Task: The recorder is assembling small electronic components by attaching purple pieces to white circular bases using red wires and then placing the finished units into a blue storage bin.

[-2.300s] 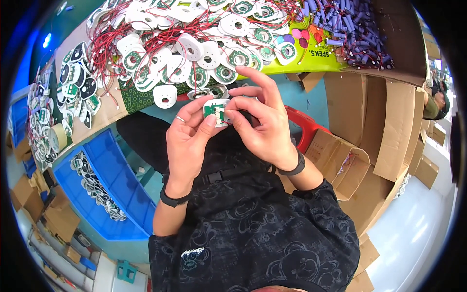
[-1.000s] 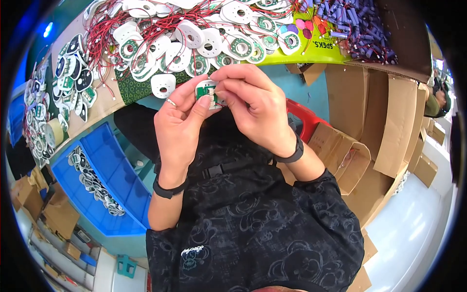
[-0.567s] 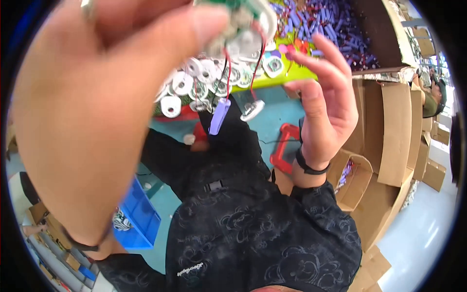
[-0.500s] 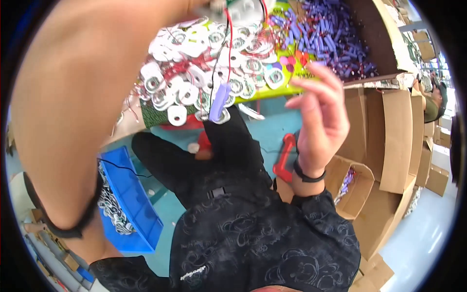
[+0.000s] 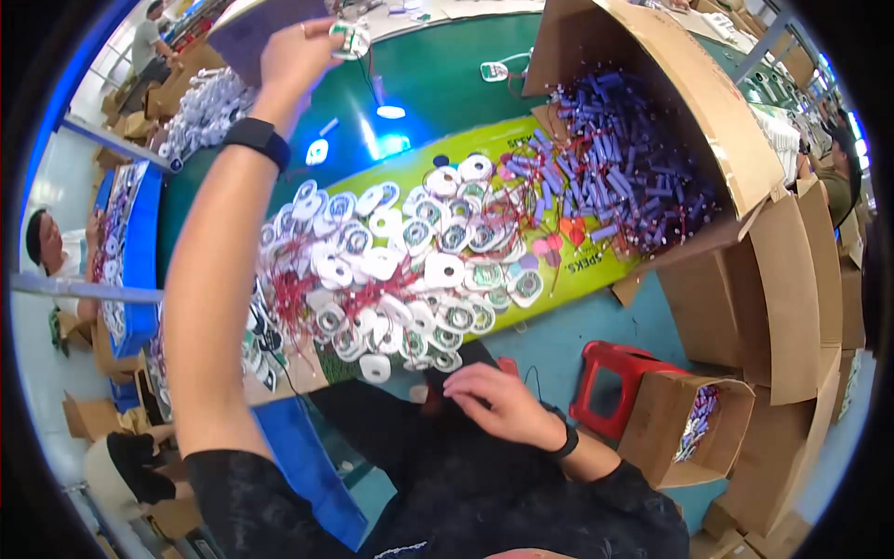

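Stretched out over the far part of the green work surface (image 5: 447, 70), my left hand (image 5: 296, 63) pinches a small round white device (image 5: 352, 41) with a green circuit board. Dark and red wires (image 5: 373, 79) dangle from it toward a bright white spot; what hangs at their end cannot be made out. Close to my lap, in front of the near table edge, my right hand (image 5: 503, 405) is empty, its fingers loosely stretched. Between the hands lies a heap of white ring-shaped parts (image 5: 382, 265) with boards and red wires.
A tilted cardboard box (image 5: 736, 121) spills purple wired battery cells (image 5: 619, 158) at the right. A red stool (image 5: 596, 387) and a smaller box (image 5: 643, 429) stand below. White parts (image 5: 209, 112) are piled at far left, near blue bins (image 5: 142, 270). Other people sit at left.
My left hand has carried the wired white device forward and left, away from me. My right hand has dropped toward my lap. The view has tilted up, showing more of the table.
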Tool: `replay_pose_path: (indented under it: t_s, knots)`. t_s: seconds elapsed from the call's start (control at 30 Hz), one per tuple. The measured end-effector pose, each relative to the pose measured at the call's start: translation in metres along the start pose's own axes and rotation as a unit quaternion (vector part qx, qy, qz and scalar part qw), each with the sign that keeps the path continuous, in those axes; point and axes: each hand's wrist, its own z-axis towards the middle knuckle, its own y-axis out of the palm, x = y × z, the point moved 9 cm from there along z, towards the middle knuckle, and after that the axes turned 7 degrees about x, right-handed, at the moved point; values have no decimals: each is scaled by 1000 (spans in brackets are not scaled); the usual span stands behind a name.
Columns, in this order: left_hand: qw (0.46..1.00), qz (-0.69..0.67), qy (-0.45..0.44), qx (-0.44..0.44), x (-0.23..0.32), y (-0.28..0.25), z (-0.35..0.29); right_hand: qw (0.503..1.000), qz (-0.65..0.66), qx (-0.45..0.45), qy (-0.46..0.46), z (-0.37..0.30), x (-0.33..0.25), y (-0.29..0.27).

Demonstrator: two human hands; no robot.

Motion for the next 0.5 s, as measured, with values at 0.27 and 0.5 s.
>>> replay_pose_path:
  t_s: [0.27,0.5]
  knots:
    - [987,60,-151,18,-212,12,23,997,10,-40,59,-1,34,19]
    - [969,144,-112,-169,-144,-75,-57,994,-31,-65,86,9,43,24]
